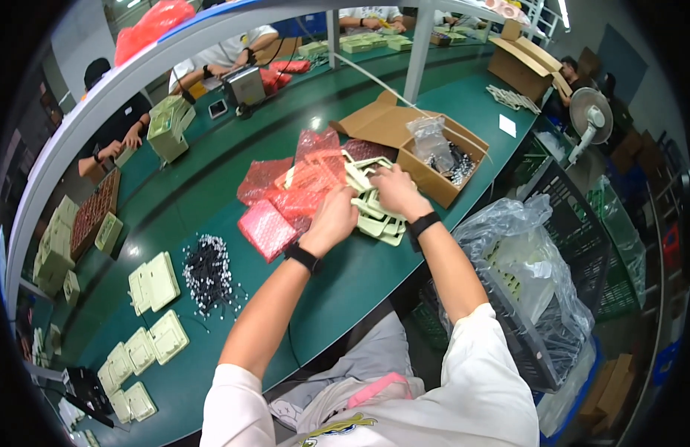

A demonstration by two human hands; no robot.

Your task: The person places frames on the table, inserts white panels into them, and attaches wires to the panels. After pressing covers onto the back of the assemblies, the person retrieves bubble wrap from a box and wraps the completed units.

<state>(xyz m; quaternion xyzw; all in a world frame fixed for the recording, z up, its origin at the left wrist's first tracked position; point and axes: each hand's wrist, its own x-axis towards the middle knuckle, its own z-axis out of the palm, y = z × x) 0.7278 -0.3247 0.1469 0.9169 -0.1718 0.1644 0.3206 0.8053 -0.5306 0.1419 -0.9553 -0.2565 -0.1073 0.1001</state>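
My left hand (334, 219) is closed beside the red bubble wrap (267, 227), at the near left edge of a heap of pale green plastic frames (371, 225). Its fingertips are turned away, so what they hold is hidden. My right hand (397, 192) reaches down into the same heap, its fingers bent round a plastic frame. Several frames lie tangled under and between both hands. More red bubble wrap (319, 153) lies crumpled on the heap's far left side, partly over some frames.
An open cardboard box (449, 192) with a clear bag and small parts stands right of the heap. Black cables with white ends (209, 276) lie left, near pale green housings (168, 335). A lined black crate (520, 328) stands right of the green table (345, 272). Co-workers sit opposite.
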